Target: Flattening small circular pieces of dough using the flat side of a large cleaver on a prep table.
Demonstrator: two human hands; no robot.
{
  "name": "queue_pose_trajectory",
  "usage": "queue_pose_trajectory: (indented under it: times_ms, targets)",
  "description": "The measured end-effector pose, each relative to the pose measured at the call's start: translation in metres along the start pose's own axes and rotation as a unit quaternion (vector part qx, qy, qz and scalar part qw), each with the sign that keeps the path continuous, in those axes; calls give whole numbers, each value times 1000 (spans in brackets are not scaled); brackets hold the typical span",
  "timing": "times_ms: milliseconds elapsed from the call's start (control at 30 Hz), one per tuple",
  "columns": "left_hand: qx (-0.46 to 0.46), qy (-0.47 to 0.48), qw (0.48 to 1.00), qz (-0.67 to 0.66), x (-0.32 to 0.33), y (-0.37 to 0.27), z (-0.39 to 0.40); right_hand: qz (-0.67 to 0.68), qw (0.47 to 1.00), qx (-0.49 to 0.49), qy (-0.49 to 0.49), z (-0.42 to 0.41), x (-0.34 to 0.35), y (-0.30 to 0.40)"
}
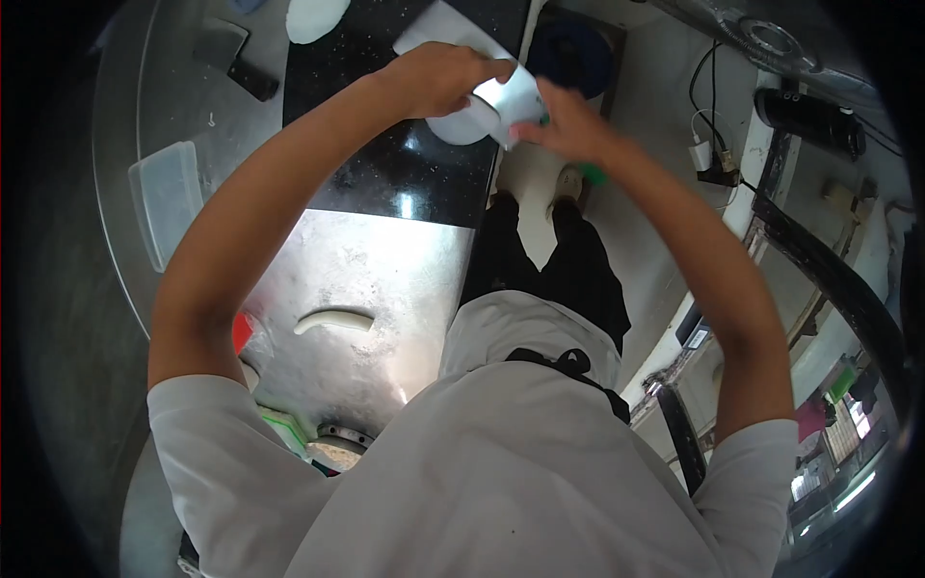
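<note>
My right hand (571, 124) grips the near right edge of a broad, shiny flat metal blade (517, 105). A bit of green (592, 173), perhaps its handle, shows beyond that hand. My left hand (433, 78) lies over the blade's left side with fingers curled; whether it grips the blade cannot be told. Below its fingertips is a white, round flat piece (457, 130), partly under the blade, on the black speckled worktop (340, 170). A rounded white lump, probably dough (314, 18), sits at the worktop's far edge.
A cleaver (220, 45) lies on the metal surface at left, with a clear plastic container (170, 206) nearer me. A curved white strip (336, 319) rests on the steel sheet (361, 264). To the right are a dark blue round container (567, 58) on the floor and plugged cables (715, 173).
</note>
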State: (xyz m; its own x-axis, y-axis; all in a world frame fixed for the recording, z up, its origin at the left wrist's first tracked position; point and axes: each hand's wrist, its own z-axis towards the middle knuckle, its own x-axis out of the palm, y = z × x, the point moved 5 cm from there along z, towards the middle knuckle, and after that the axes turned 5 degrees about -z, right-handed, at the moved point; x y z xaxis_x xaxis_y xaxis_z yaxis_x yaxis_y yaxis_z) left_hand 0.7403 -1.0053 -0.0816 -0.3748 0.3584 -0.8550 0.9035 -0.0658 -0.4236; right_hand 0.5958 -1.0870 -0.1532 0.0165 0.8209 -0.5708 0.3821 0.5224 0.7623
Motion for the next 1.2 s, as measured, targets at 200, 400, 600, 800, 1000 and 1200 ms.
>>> queue_pose_trajectory:
  times_ms: [200, 400, 600, 800, 1000, 1200]
  targets:
    - [-20, 120, 990, -66, -24, 1, -5, 12, 998, 52, -15, -62, 28, 16]
    - [-63, 64, 973, -211, -14, 27, -21, -54, 996, 67, 16, -103, 28, 19]
    - [-43, -5, 973, -228, 4, 25, -35, -28, 992, 117, 41, -124, 22, 7]
    - [-82, 48, 950, -298, -7, 39, -34, -38, 984, 177, -8, -140, -11, -3]
    - [-93, 23, 954, -284, -20, 38, -29, -81, 984, 140, -70, -51, -31, -2]
    - [-95, -24, 965, -242, -26, 35, -38, -58, 993, 93, -32, 3, 5, 33]
